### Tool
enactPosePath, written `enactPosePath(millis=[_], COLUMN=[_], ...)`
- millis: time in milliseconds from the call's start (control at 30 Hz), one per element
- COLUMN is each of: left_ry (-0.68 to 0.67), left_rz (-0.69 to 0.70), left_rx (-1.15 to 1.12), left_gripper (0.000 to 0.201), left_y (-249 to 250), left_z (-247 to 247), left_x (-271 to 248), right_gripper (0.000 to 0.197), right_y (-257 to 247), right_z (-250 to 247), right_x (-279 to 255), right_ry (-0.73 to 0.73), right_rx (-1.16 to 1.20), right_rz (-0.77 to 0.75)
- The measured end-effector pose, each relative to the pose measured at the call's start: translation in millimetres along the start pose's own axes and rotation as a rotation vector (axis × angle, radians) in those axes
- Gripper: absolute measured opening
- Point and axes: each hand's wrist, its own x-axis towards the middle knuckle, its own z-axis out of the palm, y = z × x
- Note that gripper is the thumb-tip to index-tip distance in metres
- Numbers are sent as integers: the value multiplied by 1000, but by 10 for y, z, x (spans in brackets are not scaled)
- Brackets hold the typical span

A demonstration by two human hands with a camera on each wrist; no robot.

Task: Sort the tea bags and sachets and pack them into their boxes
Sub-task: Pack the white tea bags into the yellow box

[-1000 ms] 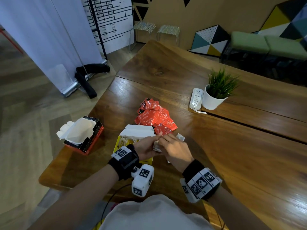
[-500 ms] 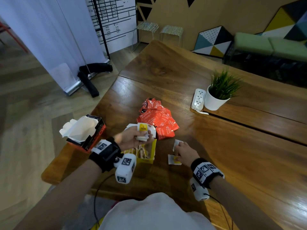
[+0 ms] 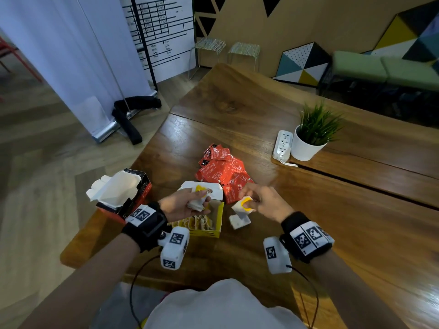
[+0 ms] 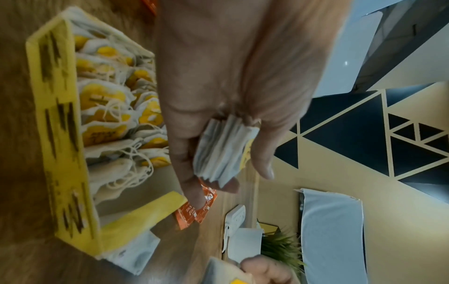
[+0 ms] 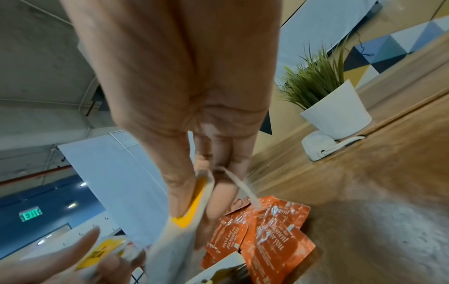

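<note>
My left hand [image 3: 184, 201] hovers over the open yellow box [image 3: 219, 218] and grips a small stack of white tea bags [image 4: 221, 151] between thumb and fingers. The box [image 4: 55, 134] holds several tea bags with yellow tags. To the right of the box, my right hand [image 3: 263, 200] is raised off the table and pinches one tea bag [image 3: 243, 206] with a yellow tag; the same tea bag [image 5: 189, 221] shows in the right wrist view. One more tea bag [image 3: 238, 222] lies on the table below it. A pile of red sachets [image 3: 223, 169] lies just behind the box.
An open red and black box [image 3: 118, 193] with white flaps stands at the table's left edge. A white power strip [image 3: 282, 144] and a potted plant [image 3: 308, 138] stand at the back right. Bare wooden tabletop [image 3: 344, 222] stretches to the right.
My right hand has lifted from the table with one tea bag and moved toward the left hand. The left hand keeps its stack over the yellow box.
</note>
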Motion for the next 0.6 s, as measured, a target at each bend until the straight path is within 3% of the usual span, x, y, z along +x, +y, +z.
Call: enactPosePath(millis=[267,367,500,533,600], left_ry=[-21,-91,-203,-219,-217], left_rz=[-33,-25,9,3,-2], left_rx=[-42,-139,20,89,271], left_gripper=[34,27,11,20,62], left_y=[1,20,32,31,40], left_z=[152,194,210,197,171], left_x=[37,11,-39,-51,-75], right_gripper=[21,22,20,20,23], right_y=[-108,96,436,460,371], right_z=[-29,83,455,489,410], right_x=[-44,60,92,86,96], right_ry=[-90,-68,-164,-148,-8], right_rx=[244,149,-57,-114,-75], right_rz=[-19,46,158,153,101])
